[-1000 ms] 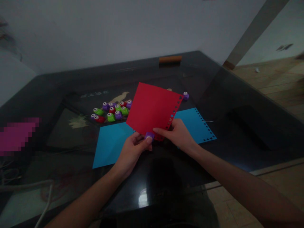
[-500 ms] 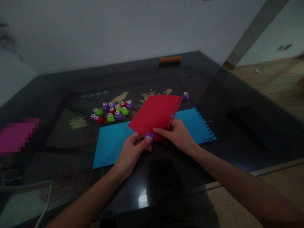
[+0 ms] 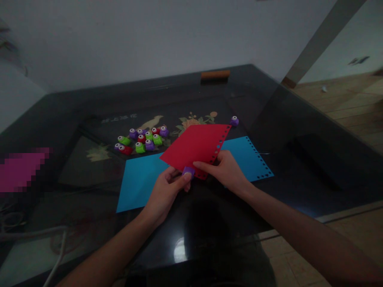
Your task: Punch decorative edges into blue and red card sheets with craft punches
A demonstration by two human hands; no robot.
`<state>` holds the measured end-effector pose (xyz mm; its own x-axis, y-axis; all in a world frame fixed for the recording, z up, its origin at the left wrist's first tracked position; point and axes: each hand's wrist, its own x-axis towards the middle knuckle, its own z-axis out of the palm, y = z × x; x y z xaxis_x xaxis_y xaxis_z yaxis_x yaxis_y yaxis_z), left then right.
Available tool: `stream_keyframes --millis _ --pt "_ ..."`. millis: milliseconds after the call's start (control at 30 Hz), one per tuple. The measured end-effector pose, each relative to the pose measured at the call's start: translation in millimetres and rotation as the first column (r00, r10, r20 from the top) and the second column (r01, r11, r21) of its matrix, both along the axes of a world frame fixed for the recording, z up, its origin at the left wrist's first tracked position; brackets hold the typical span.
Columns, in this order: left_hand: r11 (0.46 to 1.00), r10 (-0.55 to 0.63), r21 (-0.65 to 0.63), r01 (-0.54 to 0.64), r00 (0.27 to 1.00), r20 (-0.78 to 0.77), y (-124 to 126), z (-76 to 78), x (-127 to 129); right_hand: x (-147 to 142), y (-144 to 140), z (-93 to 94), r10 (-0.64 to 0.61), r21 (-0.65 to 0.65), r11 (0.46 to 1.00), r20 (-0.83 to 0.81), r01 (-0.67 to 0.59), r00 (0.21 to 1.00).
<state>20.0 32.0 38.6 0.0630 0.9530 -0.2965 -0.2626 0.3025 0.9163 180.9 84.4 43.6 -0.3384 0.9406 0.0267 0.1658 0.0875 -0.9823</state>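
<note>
Red sheet [image 3: 194, 146] — held nearly flat, punched edge [image 3: 220, 144] right — purple punch [image 3: 188, 172] clamping near corner.

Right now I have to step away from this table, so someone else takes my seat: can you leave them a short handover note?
Left hand: pinches a small purple punch on the near edge of the red sheet.
Right hand: holds the red sheet at its punched edge, above the blue sheet lying flat.
Done: holes run along the red sheet's right edge and the blue sheet's right and near-right edges.
Left: the red sheet's other edges are unpunched. Spare punches sit behind; one purple punch lies far right.
</note>
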Motion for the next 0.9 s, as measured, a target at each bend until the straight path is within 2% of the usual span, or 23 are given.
stream_keyframes --millis 367,900 --pt "0.999 0.002 0.048 -0.002 1.0 -0.016 0.7 -2.5 -0.2 -0.7 -1.4 0.1 -0.007 -0.001 1.0 -0.023 0.007 1.0" --pt "0.999 0.017 0.047 -0.017 1.0 0.009 0.6 -3.7 -0.6 -0.7 -2.2 -1.0 -0.021 0.001 1.0 -0.019 0.021 1.0"
